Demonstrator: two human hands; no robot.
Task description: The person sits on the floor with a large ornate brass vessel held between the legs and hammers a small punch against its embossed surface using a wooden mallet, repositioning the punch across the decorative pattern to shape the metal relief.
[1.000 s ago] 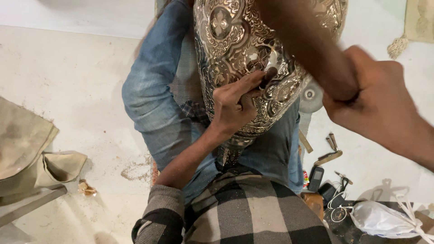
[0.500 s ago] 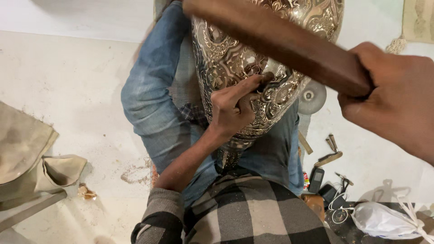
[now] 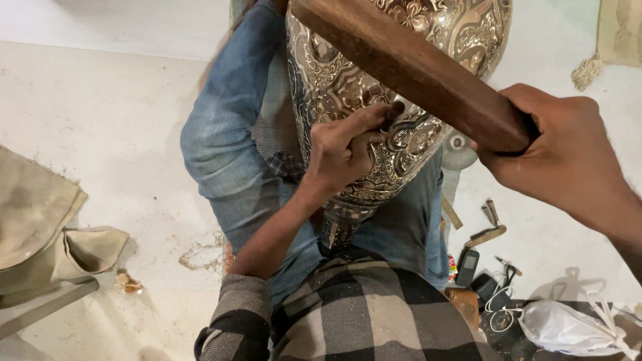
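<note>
1. Silvery embossed metal vessel [image 3: 401, 87] rests on the person's denim-clad lap.
2. Left hand [image 3: 341, 150] pinches a small punch [image 3: 394, 113] against the relief — chasing work, seemingly mid-strike.
3. Right hand [image 3: 568, 160] is clenched around a wooden mallet [image 3: 414, 70], raised over the punch.
4. Next blow needs square aim — floor [image 3: 100, 120] leftward lies open; small tools [image 3: 488, 227] crowd the right.

Centre blocked: embossed metal vase [image 3: 414, 87] lies on lap, jeans leg [image 3: 227, 134] tight on its left side. Wooden mallet [image 3: 408, 67] slants across vase top, gripped by right hand [image 3: 562, 157]; left hand [image 3: 341, 150] w/ punch [image 3: 391, 117] pressed on vase face, so little gap btwn hands. Open floor [image 3: 107, 107] upper left. Lower left: canvas bag [image 3: 40, 220]. Lower right cluttered: small tools [image 3: 488, 224], phone [image 3: 467, 266], cables [image 3: 498, 301], white plastic bag [image 3: 568, 327].
</note>
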